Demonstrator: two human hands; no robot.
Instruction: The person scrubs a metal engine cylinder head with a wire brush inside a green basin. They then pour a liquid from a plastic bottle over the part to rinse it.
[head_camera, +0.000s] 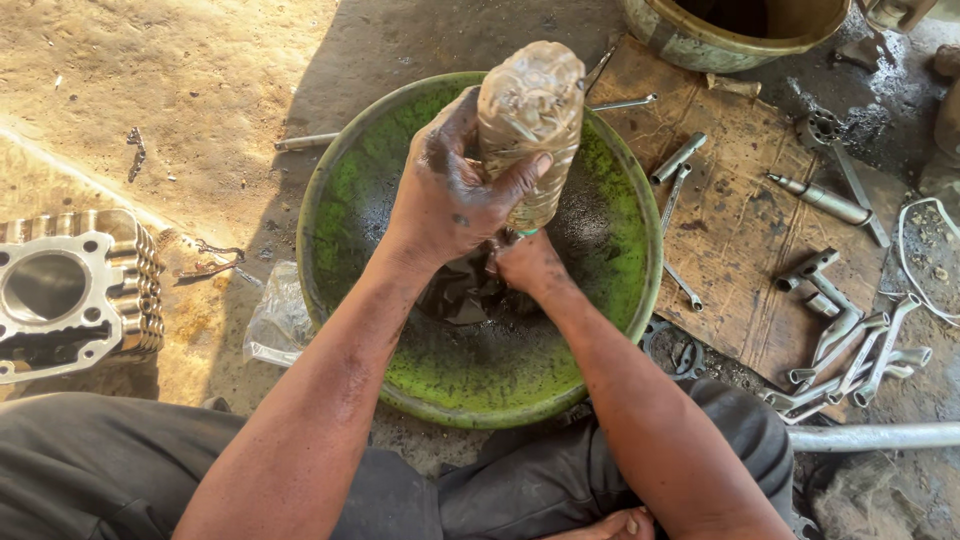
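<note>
1. Over the middle of the green basin (340, 215), your left hand (450, 195) is clamped round the body of the plastic bottle (528, 125).
2. The bottle's long axis runs near upright, base up, neck pointing down into the basin.
3. Your right hand (528, 265) sits directly beneath the bottle's neck, closed round a dark oily part (462, 295); exact grip cannot be told.
4. Right of the basin, wrenches (850, 350) lie on the cardboard (735, 240); left of it stands a finned cylinder block (75, 290).
</note>
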